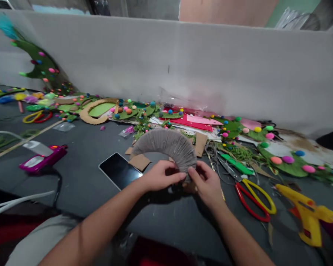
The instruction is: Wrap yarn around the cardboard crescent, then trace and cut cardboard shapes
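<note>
Near end of a curved grey piece (166,142) pinched in both of my hands. My left hand (166,175) is closed, thumb against fingers, on the inner side of that end; my right hand (208,184) is closed on it just beside, thumb tips almost meeting. The piece arches ahead and leftward from my grip. Grey wrapping, in close folds, covers the arc wherever it shows; I judge the covering mostly complete, with the pinched end the likely part left to finish. My fingers hide whether that end is secured, so I cannot tell. A tangle of grey cord (211,147) lies ahead and right of my grip. The scissors (242,181) and yellow glue gun (308,210) lie to its right, neither in my hands. Far ahead and left, a tan curved piece (84,113) shows no grey covering.
</note>
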### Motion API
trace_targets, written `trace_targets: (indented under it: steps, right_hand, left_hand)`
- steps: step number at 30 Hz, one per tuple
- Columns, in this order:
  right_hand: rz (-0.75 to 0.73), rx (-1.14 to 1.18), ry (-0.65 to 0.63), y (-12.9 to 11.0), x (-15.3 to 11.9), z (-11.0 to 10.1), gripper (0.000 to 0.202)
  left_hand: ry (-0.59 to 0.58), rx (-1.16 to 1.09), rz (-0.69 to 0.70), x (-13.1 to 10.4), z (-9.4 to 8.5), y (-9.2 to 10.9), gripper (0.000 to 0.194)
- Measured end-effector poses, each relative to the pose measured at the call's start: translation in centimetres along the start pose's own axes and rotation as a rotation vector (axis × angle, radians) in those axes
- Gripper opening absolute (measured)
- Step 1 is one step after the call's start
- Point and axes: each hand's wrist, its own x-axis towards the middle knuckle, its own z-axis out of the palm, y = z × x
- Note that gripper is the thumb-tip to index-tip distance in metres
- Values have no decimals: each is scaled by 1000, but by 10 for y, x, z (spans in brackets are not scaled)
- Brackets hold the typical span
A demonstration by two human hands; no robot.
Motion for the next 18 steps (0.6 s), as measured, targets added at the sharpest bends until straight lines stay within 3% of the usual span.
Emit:
trace_targets:
  steps: [4,9,13,18]
  right_hand:
    - [-5,35,98,-6,32,-16,47]
    - [126,70,211,-19,56,-68,29]
    - [271,38,304,-25,45,-107,34]
    - [322,35,417,-25,25,-126,37]
  left_hand:
    - [82,147,-1,-16,-17,8,39]
    - [255,433,-63,-54,-64,24,30]
    - [452,599,-162,-66,-94,17,27]
    - [522,717,-179,-58,-96,3,27]
